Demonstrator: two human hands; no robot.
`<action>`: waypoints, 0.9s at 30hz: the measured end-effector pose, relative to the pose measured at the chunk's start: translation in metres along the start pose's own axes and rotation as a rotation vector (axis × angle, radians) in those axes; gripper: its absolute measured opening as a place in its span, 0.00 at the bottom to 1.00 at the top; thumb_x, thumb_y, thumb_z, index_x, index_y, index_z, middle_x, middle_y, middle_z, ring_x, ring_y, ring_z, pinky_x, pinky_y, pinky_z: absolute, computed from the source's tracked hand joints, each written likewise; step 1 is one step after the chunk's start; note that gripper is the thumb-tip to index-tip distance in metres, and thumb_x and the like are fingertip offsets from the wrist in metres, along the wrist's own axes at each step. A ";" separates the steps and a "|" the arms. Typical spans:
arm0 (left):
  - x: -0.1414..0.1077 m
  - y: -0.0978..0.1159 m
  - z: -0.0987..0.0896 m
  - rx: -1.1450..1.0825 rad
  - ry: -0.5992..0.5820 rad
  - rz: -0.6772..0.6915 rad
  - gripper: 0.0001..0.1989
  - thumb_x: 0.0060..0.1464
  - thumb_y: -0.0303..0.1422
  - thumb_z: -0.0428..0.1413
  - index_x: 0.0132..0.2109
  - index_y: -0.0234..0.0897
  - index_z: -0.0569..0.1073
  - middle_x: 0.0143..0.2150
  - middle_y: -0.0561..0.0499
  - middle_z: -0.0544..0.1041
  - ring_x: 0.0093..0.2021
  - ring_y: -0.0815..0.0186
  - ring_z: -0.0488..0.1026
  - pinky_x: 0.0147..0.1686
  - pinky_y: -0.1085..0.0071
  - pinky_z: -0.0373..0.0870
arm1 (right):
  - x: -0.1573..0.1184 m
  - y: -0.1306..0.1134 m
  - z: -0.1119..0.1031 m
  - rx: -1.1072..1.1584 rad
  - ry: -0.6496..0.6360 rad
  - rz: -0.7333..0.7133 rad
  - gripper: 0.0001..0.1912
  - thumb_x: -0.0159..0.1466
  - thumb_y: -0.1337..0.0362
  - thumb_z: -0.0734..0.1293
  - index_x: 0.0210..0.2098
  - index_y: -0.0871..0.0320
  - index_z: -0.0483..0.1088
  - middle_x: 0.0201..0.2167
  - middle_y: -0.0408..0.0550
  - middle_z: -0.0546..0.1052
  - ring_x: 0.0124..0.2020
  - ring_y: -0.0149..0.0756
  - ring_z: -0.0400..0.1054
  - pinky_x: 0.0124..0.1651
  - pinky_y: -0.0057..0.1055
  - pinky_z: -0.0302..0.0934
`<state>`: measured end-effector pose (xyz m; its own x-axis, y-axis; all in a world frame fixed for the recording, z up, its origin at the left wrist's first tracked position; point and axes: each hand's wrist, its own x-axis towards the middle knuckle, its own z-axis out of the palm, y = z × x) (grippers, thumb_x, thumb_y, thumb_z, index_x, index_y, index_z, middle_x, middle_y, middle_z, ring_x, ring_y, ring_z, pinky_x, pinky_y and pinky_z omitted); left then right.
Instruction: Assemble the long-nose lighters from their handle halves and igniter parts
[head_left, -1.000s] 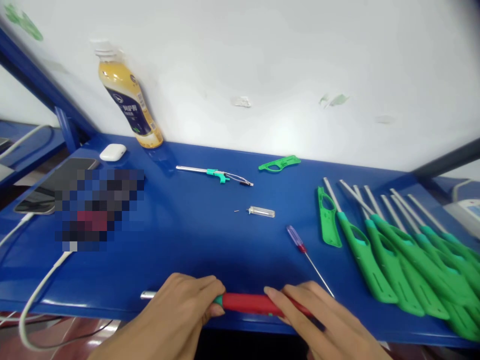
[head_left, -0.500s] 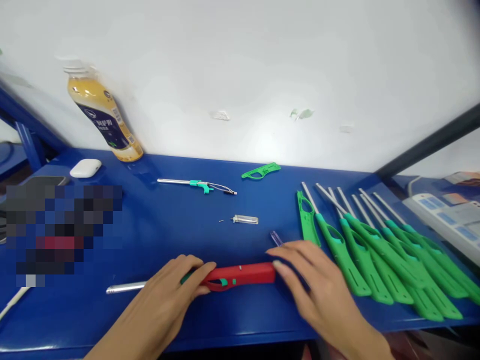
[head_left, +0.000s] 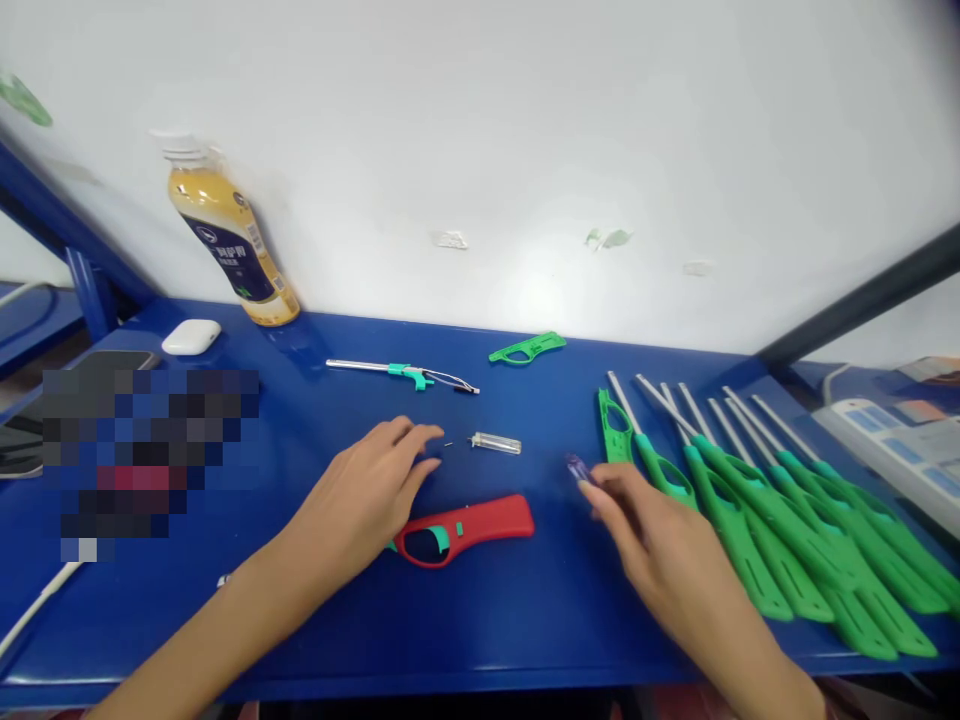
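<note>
Red lighter: one [head_left: 495, 518], lying on the glossy blue tabletop [head_left: 480, 630], its rod mostly behind the left arm
Left hand [head_left: 375, 475]: thumb and forefinger slightly parted, near one tiny metal piece [head_left: 448, 444]
Right hand [head_left: 652, 510]: pinching one purple-handled screwdriver [head_left: 576, 467]
Loose parts: one clear tube [head_left: 496, 443], one metal rod with trigger [head_left: 409, 373], two green shell halves [head_left: 529, 348]
Green lighters [head_left: 810, 510]: at least seven, overlapping, at right
Back edge: one yellow bottle [head_left: 232, 245], one white case [head_left: 192, 338]
Room: white wall [head_left: 420, 130], marked by peeled patches

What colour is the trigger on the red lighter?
The trigger is turquoise green; the head view shows it best.
</note>
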<state>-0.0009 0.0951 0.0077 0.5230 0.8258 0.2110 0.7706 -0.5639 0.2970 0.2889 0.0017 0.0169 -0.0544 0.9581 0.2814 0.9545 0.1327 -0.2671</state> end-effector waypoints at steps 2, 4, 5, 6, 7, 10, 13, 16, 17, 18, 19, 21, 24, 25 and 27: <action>0.020 -0.001 0.005 0.000 -0.033 -0.007 0.12 0.70 0.33 0.50 0.56 0.39 0.72 0.45 0.48 0.76 0.41 0.62 0.76 0.40 0.67 0.73 | -0.005 -0.002 -0.011 0.100 0.073 0.044 0.13 0.75 0.50 0.58 0.48 0.51 0.66 0.33 0.41 0.80 0.30 0.34 0.78 0.30 0.26 0.68; 0.032 0.000 0.011 0.009 -0.065 -0.003 0.08 0.69 0.31 0.51 0.48 0.37 0.74 0.42 0.49 0.75 0.39 0.63 0.75 0.38 0.68 0.72 | -0.011 -0.004 -0.019 0.193 0.133 0.108 0.12 0.74 0.50 0.61 0.47 0.50 0.68 0.30 0.40 0.78 0.28 0.32 0.77 0.24 0.23 0.65; 0.035 0.000 0.014 0.015 -0.077 0.001 0.07 0.69 0.30 0.51 0.44 0.36 0.73 0.40 0.50 0.74 0.39 0.63 0.75 0.38 0.67 0.72 | -0.014 -0.005 -0.022 0.226 0.154 0.130 0.12 0.73 0.51 0.61 0.46 0.50 0.68 0.29 0.40 0.78 0.27 0.31 0.76 0.22 0.22 0.63; 0.037 0.001 0.016 0.020 -0.086 0.005 0.08 0.69 0.29 0.51 0.41 0.35 0.73 0.39 0.50 0.74 0.38 0.63 0.74 0.38 0.67 0.71 | -0.017 -0.006 -0.023 0.253 0.173 0.145 0.11 0.73 0.51 0.62 0.46 0.50 0.69 0.29 0.40 0.77 0.27 0.31 0.76 0.21 0.21 0.63; 0.036 0.002 0.017 0.025 -0.089 0.007 0.09 0.69 0.28 0.50 0.39 0.34 0.72 0.38 0.50 0.73 0.38 0.63 0.73 0.38 0.67 0.71 | -0.019 -0.007 -0.024 0.272 0.189 0.149 0.11 0.73 0.52 0.62 0.47 0.50 0.69 0.29 0.40 0.77 0.27 0.31 0.76 0.22 0.20 0.64; 0.030 0.005 0.018 0.026 -0.075 0.015 0.11 0.69 0.26 0.46 0.38 0.35 0.71 0.38 0.49 0.73 0.39 0.62 0.72 0.38 0.66 0.70 | -0.020 -0.009 -0.020 0.289 0.174 0.146 0.12 0.74 0.53 0.59 0.50 0.51 0.69 0.32 0.41 0.77 0.30 0.31 0.76 0.33 0.23 0.70; 0.020 0.006 0.014 -0.002 -0.046 0.019 0.13 0.70 0.27 0.44 0.40 0.37 0.71 0.38 0.48 0.74 0.38 0.61 0.73 0.37 0.66 0.70 | -0.015 -0.014 -0.009 0.327 0.046 0.153 0.14 0.75 0.52 0.58 0.52 0.51 0.67 0.40 0.46 0.80 0.38 0.36 0.77 0.40 0.29 0.72; 0.007 0.005 0.009 -0.044 -0.003 0.016 0.12 0.71 0.29 0.44 0.43 0.38 0.72 0.38 0.50 0.75 0.37 0.63 0.76 0.39 0.67 0.72 | -0.007 -0.023 0.007 0.344 -0.082 0.083 0.17 0.73 0.51 0.61 0.57 0.51 0.66 0.49 0.50 0.79 0.46 0.41 0.78 0.47 0.35 0.73; 0.002 0.004 0.008 -0.055 0.021 0.014 0.12 0.71 0.30 0.44 0.45 0.38 0.72 0.40 0.50 0.76 0.38 0.63 0.76 0.40 0.68 0.73 | -0.004 -0.026 0.012 0.331 -0.122 0.043 0.19 0.73 0.50 0.61 0.59 0.50 0.66 0.50 0.50 0.79 0.47 0.41 0.78 0.48 0.37 0.73; -0.004 0.005 0.008 -0.063 0.049 0.011 0.12 0.72 0.31 0.44 0.48 0.39 0.73 0.42 0.50 0.76 0.39 0.64 0.77 0.40 0.68 0.74 | -0.001 -0.029 0.016 0.313 -0.156 0.004 0.21 0.73 0.51 0.62 0.62 0.50 0.66 0.51 0.49 0.79 0.47 0.41 0.78 0.48 0.38 0.74; -0.011 0.005 0.009 -0.068 0.079 0.008 0.13 0.72 0.32 0.44 0.52 0.39 0.72 0.43 0.49 0.75 0.40 0.64 0.77 0.41 0.68 0.74 | 0.002 -0.031 0.020 0.292 -0.186 -0.026 0.22 0.73 0.52 0.62 0.64 0.49 0.65 0.50 0.48 0.79 0.46 0.41 0.78 0.48 0.38 0.74; -0.024 0.008 0.012 -0.071 0.138 0.003 0.15 0.73 0.31 0.43 0.57 0.39 0.71 0.44 0.48 0.74 0.39 0.65 0.78 0.38 0.70 0.75 | 0.007 -0.035 0.025 0.260 -0.225 -0.062 0.22 0.72 0.54 0.65 0.64 0.48 0.67 0.47 0.46 0.80 0.42 0.40 0.79 0.44 0.36 0.74; -0.041 0.015 0.019 -0.072 0.201 0.004 0.17 0.71 0.26 0.42 0.54 0.38 0.73 0.44 0.47 0.71 0.36 0.67 0.77 0.34 0.73 0.75 | 0.012 -0.039 0.028 0.257 -0.220 -0.076 0.17 0.67 0.58 0.72 0.55 0.47 0.72 0.42 0.41 0.81 0.36 0.36 0.79 0.36 0.30 0.72; -0.045 0.018 0.021 -0.076 0.220 0.004 0.17 0.70 0.24 0.42 0.53 0.37 0.73 0.44 0.47 0.70 0.35 0.68 0.76 0.33 0.74 0.74 | 0.012 -0.040 0.028 0.259 -0.209 -0.075 0.15 0.66 0.59 0.73 0.52 0.48 0.73 0.40 0.40 0.80 0.34 0.35 0.78 0.34 0.28 0.70; -0.051 0.024 0.022 -0.090 0.258 0.007 0.17 0.69 0.22 0.42 0.52 0.37 0.73 0.45 0.47 0.68 0.36 0.69 0.76 0.33 0.75 0.74 | 0.010 -0.041 0.029 0.259 -0.172 -0.064 0.12 0.66 0.60 0.73 0.49 0.49 0.72 0.37 0.39 0.80 0.30 0.33 0.76 0.30 0.27 0.68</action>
<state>-0.0007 0.0398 -0.0162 0.4092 0.7995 0.4397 0.7261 -0.5771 0.3737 0.2407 0.0128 0.0037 -0.1818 0.9717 0.1506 0.8423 0.2329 -0.4861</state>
